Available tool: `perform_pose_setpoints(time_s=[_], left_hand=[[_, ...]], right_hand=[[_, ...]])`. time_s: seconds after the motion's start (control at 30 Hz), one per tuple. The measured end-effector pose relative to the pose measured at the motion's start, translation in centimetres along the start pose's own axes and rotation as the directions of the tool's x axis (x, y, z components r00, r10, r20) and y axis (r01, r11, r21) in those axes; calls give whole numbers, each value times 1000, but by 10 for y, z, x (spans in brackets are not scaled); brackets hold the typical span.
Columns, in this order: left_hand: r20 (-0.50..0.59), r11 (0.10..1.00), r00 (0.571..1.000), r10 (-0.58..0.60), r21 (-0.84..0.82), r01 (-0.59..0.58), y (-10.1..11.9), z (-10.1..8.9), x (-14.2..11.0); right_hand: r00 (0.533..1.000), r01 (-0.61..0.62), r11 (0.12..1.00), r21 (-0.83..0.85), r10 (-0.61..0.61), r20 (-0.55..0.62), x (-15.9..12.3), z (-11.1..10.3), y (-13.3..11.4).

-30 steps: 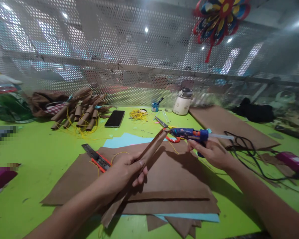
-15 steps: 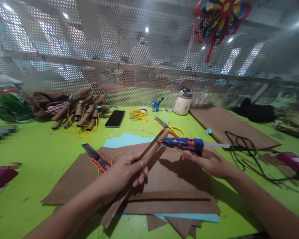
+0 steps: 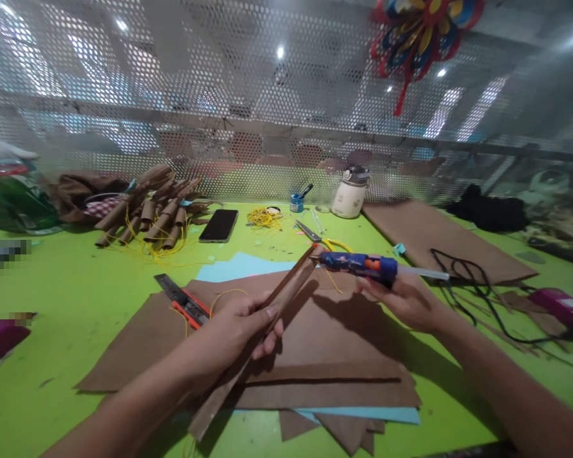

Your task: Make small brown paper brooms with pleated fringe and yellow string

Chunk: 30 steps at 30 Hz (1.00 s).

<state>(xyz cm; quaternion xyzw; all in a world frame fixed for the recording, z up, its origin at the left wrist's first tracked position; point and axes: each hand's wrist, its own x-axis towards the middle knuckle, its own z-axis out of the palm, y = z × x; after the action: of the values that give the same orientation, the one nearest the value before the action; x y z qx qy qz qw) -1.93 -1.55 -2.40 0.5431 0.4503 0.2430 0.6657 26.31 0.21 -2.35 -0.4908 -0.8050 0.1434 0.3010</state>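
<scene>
My left hand (image 3: pixel 253 324) is closed around a rolled tube of brown paper (image 3: pixel 293 284), which slants from lower left to upper right above the stacked brown sheets (image 3: pixel 334 343). My right hand (image 3: pixel 410 299) grips a blue hot glue gun (image 3: pixel 358 266) with a clear glue stick (image 3: pixel 424 273) poking out of its back. Its nozzle meets the tube near the upper end; whether glue is coming out I cannot make out. A box cutter (image 3: pixel 184 302) with a red-orange body lies on the sheets left of my left hand. Scissors (image 3: pixel 337 246) with yellow handles rest beyond the glue gun.
Behind lie a bundle of paper tubes (image 3: pixel 160 219) with yellow string, a phone (image 3: pixel 218 226), tangled yellow string (image 3: pixel 263 218), a small blue jar (image 3: pixel 297 203) and a white bottle (image 3: pixel 349 194). To the right are a large brown sheet (image 3: pixel 439 238) and a black cord (image 3: pixel 463 267).
My right hand has shifted the glue gun slightly right and up, its nozzle now nearer the tube's upper end. My left hand keeps the tube almost still.
</scene>
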Motion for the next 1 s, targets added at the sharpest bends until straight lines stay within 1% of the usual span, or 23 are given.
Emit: perform_pose_setpoints(time_s=[0.1, 0.27, 0.33, 0.47, 0.53, 0.6, 0.67, 0.77, 0.83, 0.93, 1.0], left_hand=[[-8, 1000, 1000, -12, -1, 12, 0, 1, 0], [6, 1000, 1000, -9, 3, 9, 0, 1, 0], [-2, 1000, 1000, -5, 12, 5, 1, 1, 0], [-18, 999, 1000, 13, 34, -12, 1, 2, -1], [-12, 999, 1000, 18, 45, -17, 0, 2, 0], [-12, 999, 1000, 8, 49, -8, -1, 2, 1], [-27, 999, 1000, -12, 40, 13, -1, 3, 1], [-45, 999, 999, -24, 38, 26, 1, 4, 1], [-40, 999, 999, -20, 43, 22, 2, 6, 0], [-41, 999, 999, -17, 49, 19, 1, 7, -1], [-49, 998, 999, -17, 51, 19, 0, 6, -1]], right_hand=[[997, -30, 999, -26, 28, -75, 3, -4, 5], [997, -4, 999, -37, 1, -84, 3, -4, 5], [998, 33, 999, -18, -34, -54, 1, 1, 2], [992, 117, 991, 65, -120, 41, -4, 9, -8], [990, 111, 991, 81, -117, 78, -7, 10, -12], [993, 73, 994, 83, -80, 87, -7, 8, -12], [998, 32, 995, 94, -37, 50, -6, 5, -8], [997, -19, 995, 99, 26, -67, -1, -2, 0], [992, -42, 996, 77, 51, -118, 1, -4, 4], [991, -31, 997, 64, 39, -127, 3, -3, 5], [994, -19, 997, 78, 28, -107, 2, -1, 4]])
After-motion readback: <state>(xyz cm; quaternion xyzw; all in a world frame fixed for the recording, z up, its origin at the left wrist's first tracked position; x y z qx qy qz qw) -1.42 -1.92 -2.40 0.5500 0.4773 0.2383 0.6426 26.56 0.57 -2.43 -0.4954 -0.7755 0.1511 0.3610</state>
